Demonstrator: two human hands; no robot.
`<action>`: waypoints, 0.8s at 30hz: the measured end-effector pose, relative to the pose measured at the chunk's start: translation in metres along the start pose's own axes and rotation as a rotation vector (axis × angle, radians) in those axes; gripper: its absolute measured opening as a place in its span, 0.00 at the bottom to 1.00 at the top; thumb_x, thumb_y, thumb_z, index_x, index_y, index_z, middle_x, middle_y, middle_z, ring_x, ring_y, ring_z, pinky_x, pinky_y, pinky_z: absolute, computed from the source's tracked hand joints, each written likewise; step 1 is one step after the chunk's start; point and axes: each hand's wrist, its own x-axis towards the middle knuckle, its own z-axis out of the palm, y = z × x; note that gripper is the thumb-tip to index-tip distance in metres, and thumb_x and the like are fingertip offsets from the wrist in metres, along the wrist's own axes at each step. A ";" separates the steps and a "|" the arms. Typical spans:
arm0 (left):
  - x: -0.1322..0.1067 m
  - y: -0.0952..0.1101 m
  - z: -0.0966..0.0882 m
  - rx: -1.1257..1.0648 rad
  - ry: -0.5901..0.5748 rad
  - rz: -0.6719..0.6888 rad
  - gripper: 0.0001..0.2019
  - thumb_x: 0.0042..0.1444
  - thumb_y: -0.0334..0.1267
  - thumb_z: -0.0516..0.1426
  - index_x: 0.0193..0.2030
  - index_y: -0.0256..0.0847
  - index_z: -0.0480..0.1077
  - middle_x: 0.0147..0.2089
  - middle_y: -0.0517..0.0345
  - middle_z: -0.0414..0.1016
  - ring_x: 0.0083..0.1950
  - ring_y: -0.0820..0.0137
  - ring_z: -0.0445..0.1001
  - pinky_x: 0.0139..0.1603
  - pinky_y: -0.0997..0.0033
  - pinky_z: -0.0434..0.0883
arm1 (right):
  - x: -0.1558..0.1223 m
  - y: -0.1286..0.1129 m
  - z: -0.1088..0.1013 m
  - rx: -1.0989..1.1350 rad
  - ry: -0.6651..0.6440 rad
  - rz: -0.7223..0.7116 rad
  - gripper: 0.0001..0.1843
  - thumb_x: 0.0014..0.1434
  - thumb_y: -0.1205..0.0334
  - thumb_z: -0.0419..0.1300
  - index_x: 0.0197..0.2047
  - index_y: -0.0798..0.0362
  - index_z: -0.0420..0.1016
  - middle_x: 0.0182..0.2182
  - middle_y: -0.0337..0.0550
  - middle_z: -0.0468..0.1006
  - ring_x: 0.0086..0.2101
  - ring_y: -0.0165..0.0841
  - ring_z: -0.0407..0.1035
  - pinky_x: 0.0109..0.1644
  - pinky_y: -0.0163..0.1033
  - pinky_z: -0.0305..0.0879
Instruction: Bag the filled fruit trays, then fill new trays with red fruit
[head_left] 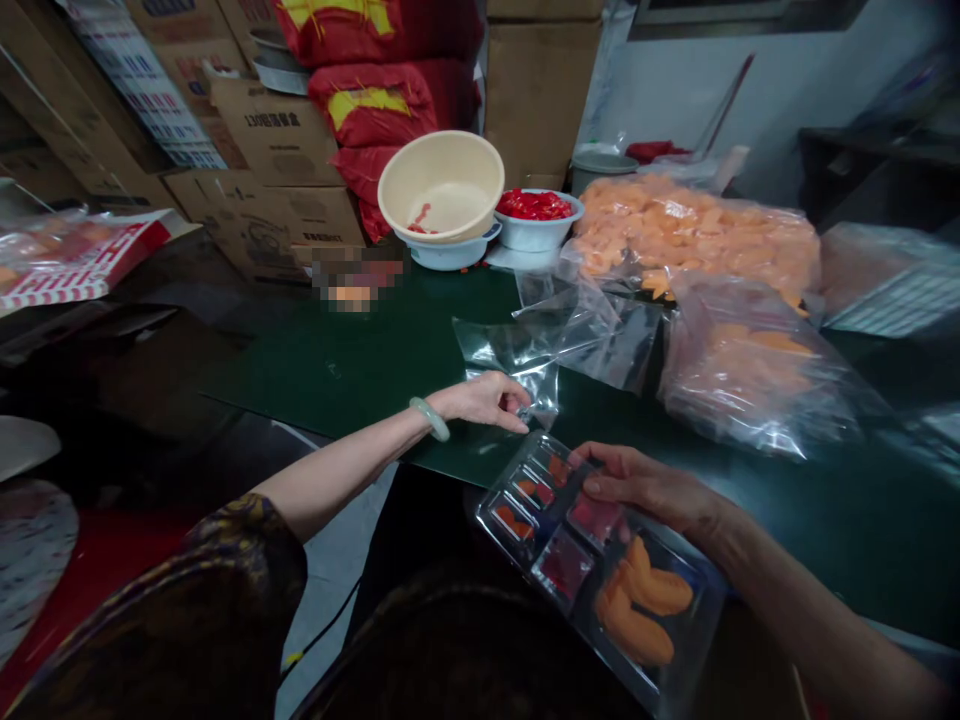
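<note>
My left hand [480, 400], with a pale green bangle [430, 418] on the wrist, rests on the green table top at the corner of an empty-looking clear plastic bag [510, 352], its fingers curled onto the film. My right hand [641, 488] grips a clear compartmented plastic tray [559, 560] from above, holding it tilted over the table's near edge. The largest compartment holds several orange segments [637, 600]. Smaller compartments hold red and orange pieces [562, 565]. The tray's lowest corner runs towards the bottom of the view.
Two large clear bags of orange pieces [694, 235] lie on the green table at right. Behind stand a beige basin on a blue bowl [441, 188], a bowl of red pieces [536, 215], cardboard boxes [274, 130] and red sacks [375, 100]. A blurred patch covers something at the table's back.
</note>
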 end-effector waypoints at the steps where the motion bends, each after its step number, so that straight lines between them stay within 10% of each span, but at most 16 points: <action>1: -0.002 -0.001 0.002 -0.010 0.021 -0.002 0.19 0.47 0.45 0.61 0.42 0.32 0.72 0.29 0.60 0.69 0.28 0.76 0.64 0.30 0.77 0.62 | -0.003 0.003 -0.001 0.004 0.017 0.005 0.19 0.52 0.58 0.64 0.42 0.54 0.61 0.26 0.40 0.77 0.20 0.27 0.71 0.19 0.28 0.67; 13: -0.013 0.018 0.027 0.421 0.225 0.151 0.12 0.51 0.26 0.50 0.38 0.36 0.74 0.32 0.56 0.73 0.34 0.73 0.68 0.37 0.76 0.64 | -0.014 0.013 0.000 0.090 0.120 -0.016 0.20 0.51 0.59 0.65 0.43 0.55 0.61 0.27 0.40 0.76 0.20 0.27 0.71 0.18 0.27 0.66; 20: -0.010 0.033 0.028 0.522 0.511 0.038 0.13 0.61 0.37 0.49 0.32 0.35 0.72 0.26 0.57 0.71 0.25 0.74 0.67 0.28 0.75 0.58 | -0.019 0.013 0.008 0.133 0.009 -0.059 0.17 0.53 0.62 0.64 0.43 0.55 0.63 0.30 0.42 0.77 0.20 0.27 0.71 0.19 0.27 0.67; 24: -0.011 0.042 0.037 0.761 0.420 0.147 0.15 0.59 0.42 0.53 0.25 0.36 0.69 0.25 0.56 0.71 0.25 0.72 0.68 0.24 0.73 0.53 | -0.015 0.006 0.017 0.159 -0.049 -0.052 0.18 0.52 0.62 0.64 0.44 0.56 0.64 0.27 0.42 0.77 0.19 0.26 0.71 0.19 0.25 0.65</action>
